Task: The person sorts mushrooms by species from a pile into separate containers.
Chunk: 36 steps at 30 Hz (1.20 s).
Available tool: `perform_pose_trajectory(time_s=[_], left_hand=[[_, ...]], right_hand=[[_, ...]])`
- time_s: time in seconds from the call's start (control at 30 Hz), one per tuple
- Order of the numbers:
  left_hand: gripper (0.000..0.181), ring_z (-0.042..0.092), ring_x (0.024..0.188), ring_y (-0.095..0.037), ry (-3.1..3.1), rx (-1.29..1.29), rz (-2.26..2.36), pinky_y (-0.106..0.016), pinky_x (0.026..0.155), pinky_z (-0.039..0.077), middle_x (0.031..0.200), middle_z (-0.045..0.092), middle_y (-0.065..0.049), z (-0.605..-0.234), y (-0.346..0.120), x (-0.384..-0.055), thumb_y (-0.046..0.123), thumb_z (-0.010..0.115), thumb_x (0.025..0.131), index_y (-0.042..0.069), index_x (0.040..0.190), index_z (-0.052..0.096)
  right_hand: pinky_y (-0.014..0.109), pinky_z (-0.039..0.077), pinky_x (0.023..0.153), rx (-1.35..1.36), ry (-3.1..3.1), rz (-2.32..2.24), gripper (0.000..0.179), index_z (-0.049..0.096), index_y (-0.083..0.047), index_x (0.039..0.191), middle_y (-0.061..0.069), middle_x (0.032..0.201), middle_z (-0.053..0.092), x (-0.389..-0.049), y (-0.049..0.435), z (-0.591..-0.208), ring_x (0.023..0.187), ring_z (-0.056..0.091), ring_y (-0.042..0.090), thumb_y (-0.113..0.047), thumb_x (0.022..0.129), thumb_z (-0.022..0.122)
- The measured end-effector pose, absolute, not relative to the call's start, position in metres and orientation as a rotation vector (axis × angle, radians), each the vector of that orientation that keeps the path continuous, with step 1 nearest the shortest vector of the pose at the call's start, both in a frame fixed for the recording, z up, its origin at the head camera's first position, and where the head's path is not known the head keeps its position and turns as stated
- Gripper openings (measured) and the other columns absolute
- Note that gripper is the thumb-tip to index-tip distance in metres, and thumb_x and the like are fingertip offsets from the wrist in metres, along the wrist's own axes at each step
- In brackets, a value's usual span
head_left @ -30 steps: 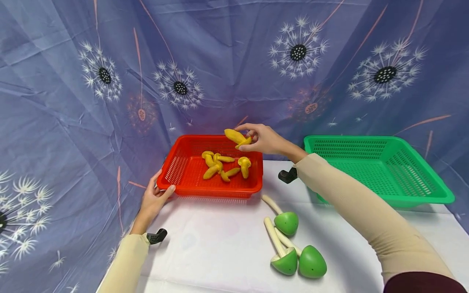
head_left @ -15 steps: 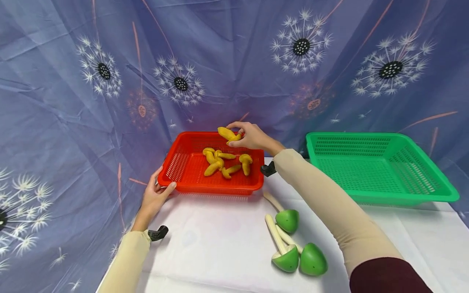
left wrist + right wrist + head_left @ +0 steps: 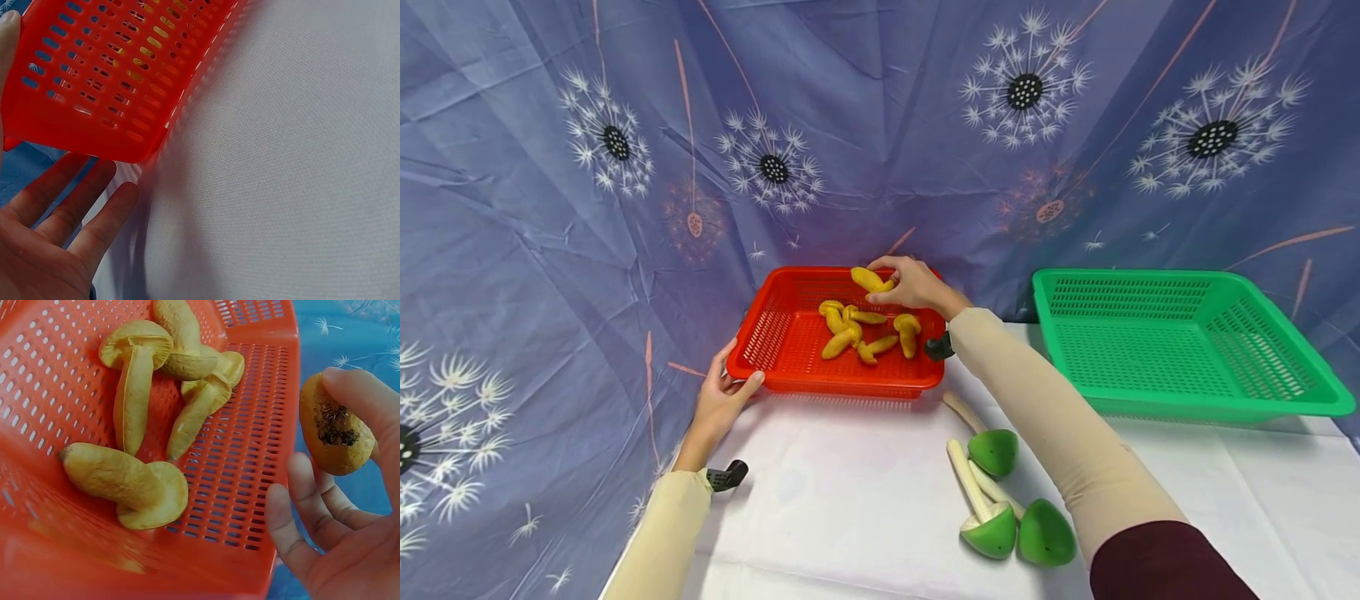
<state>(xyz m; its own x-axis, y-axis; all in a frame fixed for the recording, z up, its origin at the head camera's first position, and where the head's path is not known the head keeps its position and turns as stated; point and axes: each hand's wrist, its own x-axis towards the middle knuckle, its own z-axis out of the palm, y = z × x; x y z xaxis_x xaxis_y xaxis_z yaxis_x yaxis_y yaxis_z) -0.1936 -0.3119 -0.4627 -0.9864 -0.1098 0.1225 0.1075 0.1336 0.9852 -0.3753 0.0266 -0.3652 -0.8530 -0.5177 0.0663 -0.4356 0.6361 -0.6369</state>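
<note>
My right hand (image 3: 916, 283) pinches a yellow toy mushroom (image 3: 870, 278) over the back of the red basket (image 3: 842, 386). In the right wrist view the held mushroom (image 3: 340, 440) shows a dark speckled patch, with the thumb on its upper side and two fingertips spread below. Several other yellow mushrooms (image 3: 128, 478) lie inside the basket, some crossing each other. At the basket's front left corner my left hand (image 3: 718, 408) holds the rim, its thumb along the front and its fingers round the side. The left wrist view has these fingers (image 3: 103, 234) against the slotted wall.
A green basket (image 3: 1187, 392) stands to the right on the white tablecloth (image 3: 820, 500). Several green-capped mushrooms with pale stems (image 3: 994, 533) lie on the cloth in front, between the baskets. A blue dandelion-print curtain (image 3: 880, 125) hangs close behind and at the left.
My right hand has moved left and a little down with the yellow mushroom, farther over the red basket. The left hand keeps its place at the corner. The view has shifted slightly.
</note>
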Motion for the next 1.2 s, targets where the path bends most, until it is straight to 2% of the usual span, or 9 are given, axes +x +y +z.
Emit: perform_pose_trajectory(time_s=[0.37,0.53,0.7,0.77,0.87,0.97,1.07,1.2], left_hand=[[0.085,0.063,0.096,-0.007,-2.261,0.013,-1.952,-0.026,0.082,0.056,0.141,0.044,-0.031,-0.458,-0.311,-0.191,0.011,0.074,0.088,0.018,0.156,0.023],[0.085,0.063,0.097,-0.006,-2.256,0.004,-1.961,-0.032,0.086,0.055,0.141,0.044,-0.031,-0.46,-0.312,-0.192,0.011,0.073,0.088,0.019,0.156,0.023],[0.085,0.063,0.095,-0.006,-2.247,-0.023,-1.95,-0.029,0.084,0.056,0.14,0.043,-0.035,-0.461,-0.311,-0.192,0.009,0.073,0.088,0.017,0.156,0.022],[0.085,0.064,0.096,-0.007,-2.253,-0.015,-1.949,-0.03,0.083,0.056,0.14,0.043,-0.034,-0.461,-0.311,-0.192,0.01,0.073,0.088,0.019,0.156,0.023],[0.085,0.063,0.098,-0.008,-2.27,0.001,-1.955,-0.035,0.084,0.056,0.141,0.043,-0.031,-0.461,-0.313,-0.192,0.013,0.074,0.088,0.023,0.156,0.023],[0.085,0.063,0.099,-0.01,-2.269,0.008,-1.954,-0.038,0.084,0.056,0.141,0.044,-0.03,-0.466,-0.315,-0.195,0.015,0.074,0.088,0.025,0.156,0.023],[0.084,0.064,0.097,-0.008,-2.251,0.0,-1.941,-0.036,0.082,0.057,0.14,0.045,-0.03,-0.475,-0.318,-0.199,0.012,0.073,0.089,0.025,0.156,0.023],[0.083,0.065,0.095,-0.007,-2.228,0.004,-1.942,-0.033,0.079,0.058,0.139,0.046,-0.03,-0.481,-0.318,-0.201,0.009,0.071,0.089,0.026,0.155,0.024]], right_hand=[[0.047,0.04,0.105,-0.797,2.725,-0.977,0.06,0.055,-0.024,0.137,0.004,0.127,0.062,-0.374,0.026,-0.368,0.109,0.058,0.024,-0.037,0.083,0.078],[0.045,0.044,0.102,-0.805,2.721,-0.986,0.06,0.055,-0.023,0.137,0.004,0.129,0.06,-0.373,0.024,-0.37,0.109,0.057,0.025,-0.036,0.083,0.078],[0.044,0.045,0.101,-0.849,2.699,-0.968,0.072,0.045,-0.024,0.145,0.009,0.141,0.051,-0.373,0.023,-0.37,0.116,0.055,0.026,-0.04,0.083,0.078],[0.046,0.038,0.107,-0.881,2.699,-0.949,0.08,0.038,-0.025,0.149,0.011,0.145,0.047,-0.372,0.023,-0.369,0.122,0.051,0.027,-0.044,0.083,0.077],[0.051,0.019,0.117,-0.947,2.722,-0.915,0.086,0.03,-0.025,0.153,0.01,0.151,0.039,-0.372,0.023,-0.368,0.132,0.043,0.029,-0.049,0.083,0.074],[0.054,0.003,0.118,-0.992,2.721,-0.922,0.087,0.028,-0.023,0.153,0.01,0.154,0.037,-0.371,0.024,-0.368,0.135,0.041,0.031,-0.048,0.084,0.074],[0.051,0.017,0.117,-0.986,2.686,-0.945,0.087,0.028,-0.024,0.153,0.01,0.154,0.036,-0.369,0.025,-0.368,0.134,0.042,0.03,-0.046,0.084,0.075],[0.047,0.039,0.107,-0.949,2.657,-0.939,0.087,0.028,-0.028,0.153,0.009,0.153,0.036,-0.367,0.027,-0.37,0.133,0.041,0.028,-0.047,0.083,0.076]])
